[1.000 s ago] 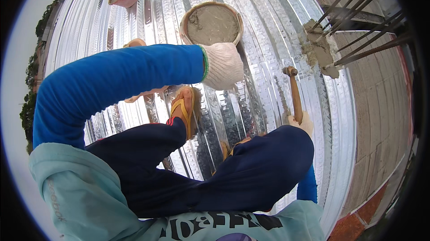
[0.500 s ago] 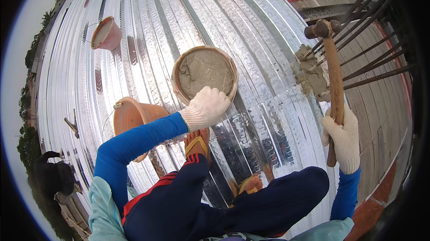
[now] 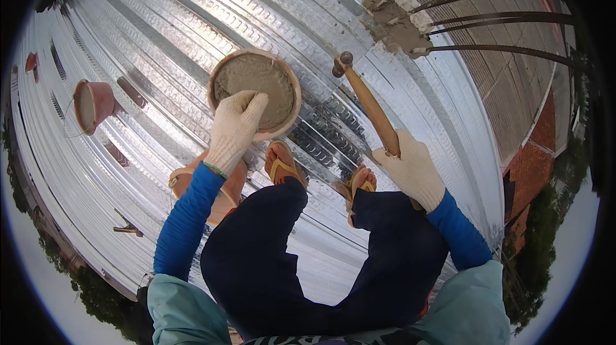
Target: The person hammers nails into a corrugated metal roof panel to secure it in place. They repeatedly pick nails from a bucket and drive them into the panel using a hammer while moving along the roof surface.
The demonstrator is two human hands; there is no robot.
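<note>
A round bucket (image 3: pixel 294 111) full of wet grey mortar (image 3: pixel 266 85) stands in front of me on the ribbed metal decking. My left hand (image 3: pixel 234 127), in a white knit glove, is closed over its near left rim. The fingers pinch what looks like the bucket's thin wire handle, mostly hidden by the glove. My right hand (image 3: pixel 414 168), gloved alike, grips a hammer (image 3: pixel 372 108) by its wooden handle. The hammer's metal head points forward and left, above the decking, right of the bucket.
An orange bucket (image 3: pixel 228 201) lies tipped beside my left leg. A smaller mortar bucket (image 3: pixel 96 106) stands far left, near a dark tool (image 3: pixel 128 224). Steel reinforcing bars (image 3: pixel 494 20) rise from a mortar patch (image 3: pixel 398 24) at the far right. My sandalled feet rest on the decking (image 3: pixel 327 242).
The view has turned. My right hand has brought the hammer inward and lower, away from the bars. My left hand now sits on the near left of the bucket's rim instead of the near right.
</note>
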